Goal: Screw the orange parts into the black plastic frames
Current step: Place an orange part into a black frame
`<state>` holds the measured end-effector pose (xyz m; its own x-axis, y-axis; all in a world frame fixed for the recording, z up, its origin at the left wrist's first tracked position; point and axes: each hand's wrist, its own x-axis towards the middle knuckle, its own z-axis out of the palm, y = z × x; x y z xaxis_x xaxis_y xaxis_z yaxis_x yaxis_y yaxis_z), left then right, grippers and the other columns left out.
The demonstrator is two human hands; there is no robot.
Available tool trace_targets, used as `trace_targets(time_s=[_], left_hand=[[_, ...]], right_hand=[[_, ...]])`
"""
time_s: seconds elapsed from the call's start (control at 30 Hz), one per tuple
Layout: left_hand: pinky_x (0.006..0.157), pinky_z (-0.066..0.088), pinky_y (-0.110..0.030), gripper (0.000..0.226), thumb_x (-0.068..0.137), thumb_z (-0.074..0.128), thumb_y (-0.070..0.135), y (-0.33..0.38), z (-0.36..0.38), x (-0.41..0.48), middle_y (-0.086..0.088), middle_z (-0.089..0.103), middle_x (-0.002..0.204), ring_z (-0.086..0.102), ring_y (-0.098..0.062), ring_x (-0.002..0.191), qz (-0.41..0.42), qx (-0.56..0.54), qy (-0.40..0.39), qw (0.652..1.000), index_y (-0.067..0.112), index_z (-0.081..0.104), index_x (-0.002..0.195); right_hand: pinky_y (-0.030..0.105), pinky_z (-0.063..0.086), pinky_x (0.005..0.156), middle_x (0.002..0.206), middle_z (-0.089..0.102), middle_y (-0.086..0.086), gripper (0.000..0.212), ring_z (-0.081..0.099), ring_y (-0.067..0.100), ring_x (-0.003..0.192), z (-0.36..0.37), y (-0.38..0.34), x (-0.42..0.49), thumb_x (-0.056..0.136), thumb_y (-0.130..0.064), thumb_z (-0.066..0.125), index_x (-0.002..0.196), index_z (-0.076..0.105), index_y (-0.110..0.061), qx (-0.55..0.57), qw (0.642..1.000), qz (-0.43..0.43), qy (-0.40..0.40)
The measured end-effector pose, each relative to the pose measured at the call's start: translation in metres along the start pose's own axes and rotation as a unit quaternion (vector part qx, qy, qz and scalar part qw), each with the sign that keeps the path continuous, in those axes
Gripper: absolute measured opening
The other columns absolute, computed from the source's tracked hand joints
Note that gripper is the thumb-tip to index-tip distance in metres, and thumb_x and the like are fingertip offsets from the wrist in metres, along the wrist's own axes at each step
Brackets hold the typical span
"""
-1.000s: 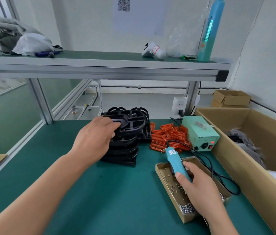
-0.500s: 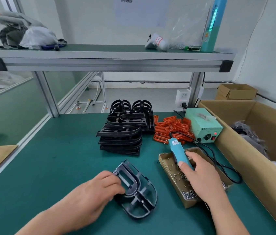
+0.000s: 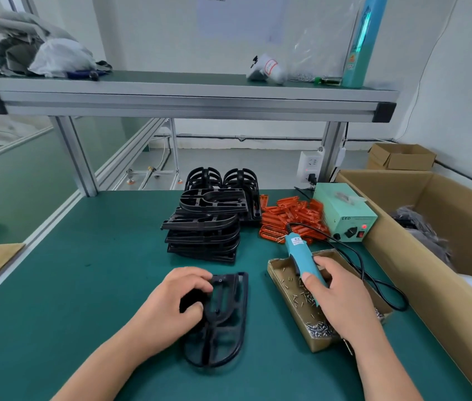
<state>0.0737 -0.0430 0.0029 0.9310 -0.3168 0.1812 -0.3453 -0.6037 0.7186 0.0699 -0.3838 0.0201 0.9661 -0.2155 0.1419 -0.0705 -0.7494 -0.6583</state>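
**L hand** point(image 3: 171, 309): palm down, fingers curled; thumb + fingertips grip the left edge of the black plastic frame point(image 3: 230, 319).
**L forearm** point(image 3: 107, 363): bare, enters from lower left, angled up and to the right.
**R hand** point(image 3: 342, 302): back of hand up, fingers wrapped round the electric screwdriver point(image 3: 301, 256), thumb along its near side.
**R forearm** point(image 3: 382, 363): bare, enters from lower right, angled up and to the left.
Hands apart, not touching.
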Motion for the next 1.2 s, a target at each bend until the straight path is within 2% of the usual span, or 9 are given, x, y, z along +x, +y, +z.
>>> trace_targets(time_s=[0.13,0.27,0.4,0.57,0.73,0.93,1.03,1.13,1.2], left_hand=[[0.116,0.038,-0.027,0.054,0.076,0.048,0.011,0.007,-0.001,0.012,0.033,0.055,0.139,0.051,0.002,0.135,-0.027,-0.033,-0.035,0.998,0.044,0.069,0.113],[0.105,0.05,-0.038,0.06,0.076,0.044,0.006,0.019,-0.005,0.028,0.04,0.047,0.145,0.063,-0.004,0.119,-0.011,0.009,-0.111,0.994,0.045,0.068,0.115],[0.114,0.036,-0.018,0.07,0.076,0.041,0.0,0.022,-0.009,0.043,0.041,0.041,0.151,0.039,0.015,0.139,0.016,0.039,-0.158,0.987,0.046,0.066,0.124],[0.111,0.02,-0.002,0.063,0.085,0.052,0.025,0.01,-0.009,0.044,0.038,0.029,0.148,0.024,0.019,0.138,0.023,0.108,-0.121,0.987,0.039,0.049,0.147],[0.103,0.042,-0.017,0.043,0.093,0.063,0.036,-0.007,-0.018,0.039,0.037,0.058,0.122,0.05,0.015,0.121,0.006,0.099,-0.086,0.991,0.053,0.061,0.132],[0.1,0.041,-0.017,0.043,0.096,0.067,0.036,-0.016,-0.018,0.037,0.035,0.057,0.124,0.056,0.011,0.119,-0.004,0.05,-0.098,0.994,0.065,0.059,0.127],[0.099,0.042,-0.02,0.042,0.094,0.065,0.041,-0.018,-0.018,0.037,0.035,0.057,0.126,0.056,0.011,0.12,-0.003,0.042,-0.103,0.994,0.065,0.058,0.128],[0.1,0.043,-0.02,0.042,0.091,0.062,0.05,-0.017,-0.018,0.039,0.037,0.057,0.126,0.055,0.012,0.121,-0.004,0.044,-0.101,0.994,0.067,0.056,0.129],[0.101,0.042,-0.018,0.04,0.091,0.062,0.05,-0.015,-0.018,0.039,0.037,0.057,0.125,0.055,0.013,0.12,-0.006,0.044,-0.097,0.994,0.066,0.057,0.128]], right_hand=[[0.034,0.05,0.084,0.122,0.065,-0.022,0.05,0.062,0.003,0.1,-0.001,0.001,0.002,0.099,-0.053,0.06,0.146,0.057,-0.037,-0.002,1.0,-0.006,-0.006],[0.034,0.05,0.088,0.124,0.063,-0.022,0.052,0.06,0.005,0.105,-0.003,0.002,-0.001,0.1,-0.053,0.06,0.149,0.054,-0.037,-0.006,1.0,-0.004,-0.015],[0.033,0.049,0.089,0.124,0.06,-0.024,0.052,0.059,0.005,0.109,-0.005,0.002,-0.001,0.1,-0.053,0.061,0.149,0.054,-0.039,-0.002,1.0,-0.007,-0.023],[0.028,0.044,0.083,0.111,0.053,-0.038,0.052,0.057,-0.002,0.101,-0.009,0.006,-0.005,0.098,-0.059,0.06,0.147,0.052,-0.045,-0.019,1.0,-0.006,-0.024],[0.018,0.045,0.074,0.106,0.054,-0.042,0.043,0.059,-0.01,0.093,-0.014,0.004,-0.006,0.097,-0.061,0.058,0.139,0.051,-0.054,-0.026,0.999,-0.003,-0.033],[0.031,0.056,0.079,0.101,0.065,-0.028,0.033,0.064,0.0,0.086,-0.025,-0.005,-0.006,0.096,-0.062,0.056,0.127,0.044,-0.062,-0.06,0.996,-0.023,-0.063],[0.027,0.054,0.077,0.096,0.068,-0.029,0.028,0.064,-0.008,0.087,-0.039,-0.009,0.003,0.094,-0.068,0.054,0.119,0.058,-0.054,-0.106,0.991,-0.041,-0.073],[0.018,0.048,0.073,0.096,0.067,-0.033,0.024,0.063,-0.012,0.087,-0.055,-0.018,0.031,0.097,-0.062,0.05,0.113,0.066,-0.052,-0.125,0.99,-0.061,-0.024],[0.021,0.047,0.076,0.104,0.066,-0.031,0.025,0.062,-0.008,0.091,-0.059,-0.03,0.063,0.102,-0.05,0.049,0.116,0.069,-0.047,-0.137,0.986,-0.097,0.023]])
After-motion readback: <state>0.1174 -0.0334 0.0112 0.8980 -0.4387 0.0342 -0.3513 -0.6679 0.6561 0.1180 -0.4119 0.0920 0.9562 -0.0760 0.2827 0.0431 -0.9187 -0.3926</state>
